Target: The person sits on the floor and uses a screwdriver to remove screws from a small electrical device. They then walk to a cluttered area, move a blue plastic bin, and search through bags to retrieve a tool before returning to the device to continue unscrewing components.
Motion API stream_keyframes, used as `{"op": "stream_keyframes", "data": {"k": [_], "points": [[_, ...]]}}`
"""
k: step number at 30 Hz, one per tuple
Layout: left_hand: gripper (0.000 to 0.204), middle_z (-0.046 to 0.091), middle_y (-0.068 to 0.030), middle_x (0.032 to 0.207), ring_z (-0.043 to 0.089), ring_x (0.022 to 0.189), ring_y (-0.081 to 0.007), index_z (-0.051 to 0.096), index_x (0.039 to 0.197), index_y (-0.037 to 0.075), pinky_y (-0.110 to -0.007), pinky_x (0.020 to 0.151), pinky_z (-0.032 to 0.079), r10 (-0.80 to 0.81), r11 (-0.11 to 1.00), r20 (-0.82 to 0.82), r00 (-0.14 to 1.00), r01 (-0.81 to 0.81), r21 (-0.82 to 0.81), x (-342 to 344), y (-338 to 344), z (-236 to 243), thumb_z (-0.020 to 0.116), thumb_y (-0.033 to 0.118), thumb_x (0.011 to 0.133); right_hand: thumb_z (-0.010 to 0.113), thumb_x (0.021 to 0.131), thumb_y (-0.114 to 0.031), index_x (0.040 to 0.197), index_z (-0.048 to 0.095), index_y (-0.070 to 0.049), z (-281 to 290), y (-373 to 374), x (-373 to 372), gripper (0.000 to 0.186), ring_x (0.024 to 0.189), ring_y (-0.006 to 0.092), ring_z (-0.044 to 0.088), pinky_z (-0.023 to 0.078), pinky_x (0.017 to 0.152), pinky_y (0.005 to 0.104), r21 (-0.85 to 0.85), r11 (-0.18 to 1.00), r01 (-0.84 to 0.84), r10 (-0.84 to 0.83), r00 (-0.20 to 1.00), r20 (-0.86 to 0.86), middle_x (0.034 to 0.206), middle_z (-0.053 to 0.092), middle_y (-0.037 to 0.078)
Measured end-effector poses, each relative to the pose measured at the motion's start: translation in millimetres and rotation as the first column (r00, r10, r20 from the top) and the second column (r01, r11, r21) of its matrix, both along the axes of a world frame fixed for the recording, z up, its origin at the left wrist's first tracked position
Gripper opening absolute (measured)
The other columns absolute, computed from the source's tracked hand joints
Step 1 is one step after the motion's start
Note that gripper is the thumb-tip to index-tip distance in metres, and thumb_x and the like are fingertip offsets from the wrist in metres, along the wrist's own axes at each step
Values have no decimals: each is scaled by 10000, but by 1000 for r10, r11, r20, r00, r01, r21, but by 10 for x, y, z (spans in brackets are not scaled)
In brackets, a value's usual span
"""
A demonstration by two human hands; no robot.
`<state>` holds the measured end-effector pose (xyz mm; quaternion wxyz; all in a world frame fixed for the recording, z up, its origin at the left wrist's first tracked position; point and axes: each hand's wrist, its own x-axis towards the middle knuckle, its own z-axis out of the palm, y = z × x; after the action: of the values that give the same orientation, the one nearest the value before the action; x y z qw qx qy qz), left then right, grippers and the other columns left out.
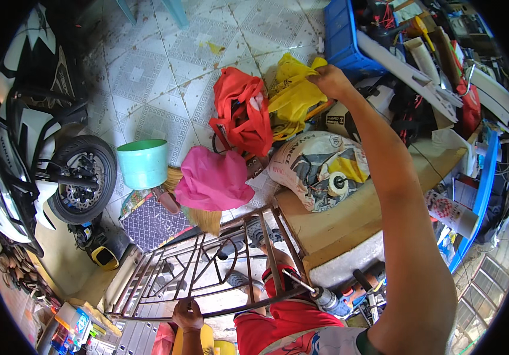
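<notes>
At the far right of the middle, my right hand (pixel 327 81) grips the edge of a crumpled yellow bag (pixel 294 89), my arm stretched out over the gate. My left hand (pixel 188 313) is closed on the top rail of a brown metal gate (pixel 219 307) in front of my legs. Beside the yellow bag, to its left, lies a red bag (pixel 239 109) with loose handles. Nearer to me, a pink bag (pixel 216 178) sits over straw broom bristles (pixel 205 221). A printed white sack (pixel 319 163) lies just below the yellow bag.
A teal bucket (pixel 142 163) stands on the tiled floor by a motorcycle's wheel (pixel 82 177). Below it lies a patterned mat (pixel 155 223). A blue crate (pixel 343 35) and piled household items fill the right side, above a low tan ledge (pixel 349 228). A power drill (pixel 324 299) is near my leg.
</notes>
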<state>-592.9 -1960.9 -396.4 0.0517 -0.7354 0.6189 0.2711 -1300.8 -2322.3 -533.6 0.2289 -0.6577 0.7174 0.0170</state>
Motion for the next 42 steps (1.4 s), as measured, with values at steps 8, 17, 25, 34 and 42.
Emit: {"op": "stream_keyframes", "data": {"k": [8,17,25,34,42], "points": [[145,691,-80,744,669,689,-323,736,812,149,-461,601,515,-46,999,80,996,46,-4,-50,-36,70,660,271,833,674,935,-358,1117,720,39,2216,23,570,439,667,190,668,548,502,343,196,880,433,-475,816,329,782,684,91],[315,744,-147,899,712,896,-397,756,967,119,-504,785,555,206,962,-87,975,-186,202,-4,-182,-18,655,414,924,715,926,-326,1055,751,24,4116,922,970,375,637,139,608,487,508,275,153,940,306,-341,796,500,787,682,55],[231,723,-163,1080,709,989,-336,700,1150,34,-385,857,562,-274,913,-827,491,-138,-384,-2386,-2192,158,693,173,965,768,873,-182,1175,701,39,5019,1362,847,381,878,144,686,525,845,285,-117,949,291,-129,702,701,1023,746,94],[299,708,-189,1130,685,1074,-327,705,1158,82,-415,925,555,-734,676,-493,466,443,-589,-4028,-2686,458,654,222,898,647,920,-150,1337,589,56,5429,1838,68,469,1151,290,681,521,1049,396,-73,966,248,-18,342,939,1218,698,193],[236,726,-134,1103,697,1004,-209,617,1170,-7,-307,873,531,-304,948,-918,255,175,-266,-3566,-2708,506,624,92,956,582,978,-214,1147,650,-17,4624,1737,-711,268,537,106,600,483,502,280,214,623,752,-564,242,790,849,726,49]]}}
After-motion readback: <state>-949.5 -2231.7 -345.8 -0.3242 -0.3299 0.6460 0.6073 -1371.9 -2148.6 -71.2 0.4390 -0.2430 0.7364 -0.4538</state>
